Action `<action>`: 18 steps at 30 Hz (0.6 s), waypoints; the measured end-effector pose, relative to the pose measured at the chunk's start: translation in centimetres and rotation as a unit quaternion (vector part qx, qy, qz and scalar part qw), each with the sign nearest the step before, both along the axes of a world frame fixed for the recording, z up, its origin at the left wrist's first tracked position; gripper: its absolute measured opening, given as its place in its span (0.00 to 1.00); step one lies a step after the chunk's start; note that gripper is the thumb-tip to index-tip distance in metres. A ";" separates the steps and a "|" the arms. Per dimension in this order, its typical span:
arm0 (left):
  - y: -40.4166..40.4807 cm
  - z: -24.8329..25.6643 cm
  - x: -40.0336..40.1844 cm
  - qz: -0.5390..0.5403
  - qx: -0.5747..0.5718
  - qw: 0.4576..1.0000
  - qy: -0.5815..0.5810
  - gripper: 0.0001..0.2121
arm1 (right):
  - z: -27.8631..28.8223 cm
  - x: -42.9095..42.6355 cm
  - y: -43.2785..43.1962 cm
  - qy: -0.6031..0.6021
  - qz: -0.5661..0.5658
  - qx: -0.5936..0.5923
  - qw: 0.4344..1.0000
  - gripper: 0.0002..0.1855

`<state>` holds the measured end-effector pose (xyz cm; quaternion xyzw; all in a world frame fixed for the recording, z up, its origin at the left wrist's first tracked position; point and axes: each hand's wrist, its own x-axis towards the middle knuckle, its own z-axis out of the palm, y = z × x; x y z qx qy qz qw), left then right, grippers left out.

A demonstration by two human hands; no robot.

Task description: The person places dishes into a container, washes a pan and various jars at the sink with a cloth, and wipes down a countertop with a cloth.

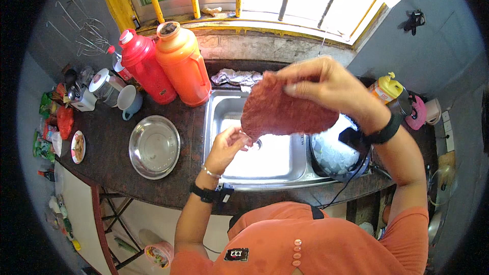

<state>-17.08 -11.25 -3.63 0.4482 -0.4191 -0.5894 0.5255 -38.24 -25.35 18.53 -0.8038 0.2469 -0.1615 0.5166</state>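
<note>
A reddish-brown cloth [282,110] is stretched between my two hands above the stainless steel sink [275,164]. My right hand [321,84] pinches its upper edge, thumb in front. Lower and to the left, my left hand [229,147] holds the cloth's bottom corner between thumb and fingers. Part of the sink basin and its drain show beneath the cloth. Each wrist wears a black band, and the left also has a bracelet. A round steel basin [154,147] rests on the dark counter, left of the sink.
An orange thermos flask [185,68] and a red thermos flask [147,70] stand behind left, near a blue mug [130,101]. A rounded pale object [334,151] sits at the sink's right end. A crumpled cloth [237,78] lies behind the sink, below a barred window. A yellow bottle [386,88] stands right.
</note>
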 end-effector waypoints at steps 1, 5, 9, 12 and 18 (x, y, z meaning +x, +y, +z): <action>0.3 -0.6 0.0 0.014 0.022 1.000 0.001 0.13 | 0.6 0.2 -1.7 0.008 -0.027 -0.027 0.999 0.14; 1.3 -3.4 0.6 0.054 0.074 0.995 0.028 0.13 | 4.2 -0.2 -13.9 0.057 -0.143 -0.130 0.979 0.15; 0.8 -6.6 -0.3 0.047 0.134 0.988 0.053 0.11 | 5.4 -6.0 -23.5 0.110 -0.224 -0.262 0.932 0.17; 0.3 -7.3 -0.7 0.071 0.172 0.981 0.055 0.10 | 5.5 -4.4 -20.3 0.134 -0.128 -0.446 0.876 0.17; -1.3 -11.1 -1.2 0.078 0.219 0.971 0.051 0.07 | -0.8 -2.8 -6.9 0.106 -0.121 -0.104 0.982 0.13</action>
